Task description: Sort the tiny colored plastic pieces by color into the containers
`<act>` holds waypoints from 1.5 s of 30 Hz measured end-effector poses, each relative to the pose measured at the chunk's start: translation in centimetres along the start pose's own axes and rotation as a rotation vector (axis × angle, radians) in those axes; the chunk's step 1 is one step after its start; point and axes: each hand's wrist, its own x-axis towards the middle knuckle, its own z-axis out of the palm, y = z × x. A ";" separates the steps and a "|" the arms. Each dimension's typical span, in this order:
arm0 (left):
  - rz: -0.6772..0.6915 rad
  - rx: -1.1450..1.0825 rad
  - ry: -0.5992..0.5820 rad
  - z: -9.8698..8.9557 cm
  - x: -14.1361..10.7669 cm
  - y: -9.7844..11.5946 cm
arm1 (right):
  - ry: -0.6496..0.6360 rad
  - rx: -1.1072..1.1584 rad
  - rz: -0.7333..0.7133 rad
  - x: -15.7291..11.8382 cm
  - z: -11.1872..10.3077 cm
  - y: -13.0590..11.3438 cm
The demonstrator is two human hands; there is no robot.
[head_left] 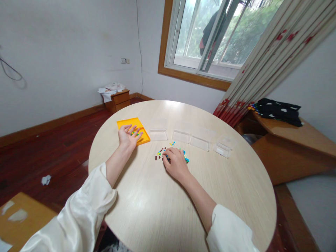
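Note:
My left hand (128,137) is palm up with its fingers apart over the yellow tray (145,140) at the table's left; small green pieces (135,133) show between and beyond the fingers, and whether they lie in the hand or the tray I cannot tell. Palm down, my right hand (174,161) reaches into a pile of small coloured pieces (186,160) near the table's middle. Its fingers are curled over the pile, and what is beneath them is hidden. Brown, yellow and blue pieces lie around it.
Several clear plastic boxes (181,136) stand in a row behind the pile on the round table (147,217). A wooden desk (296,140) with a dark cloth (279,109) is at the right. A small cabinet (120,100) stands by the back wall.

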 end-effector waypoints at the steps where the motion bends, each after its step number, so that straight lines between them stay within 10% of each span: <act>1: -0.014 0.005 -0.010 0.0 -0.1 0.0 | 0.000 0.033 -0.030 0.0 0.0 -0.1; 25: -0.108 0.058 -0.035 0.2 -0.3 -0.4 | -0.088 0.096 -0.106 -0.2 0.3 0.0; 45: -0.453 0.397 -0.380 0.0 -1.1 -2.8 | 0.102 0.083 -0.006 0.1 -0.1 1.4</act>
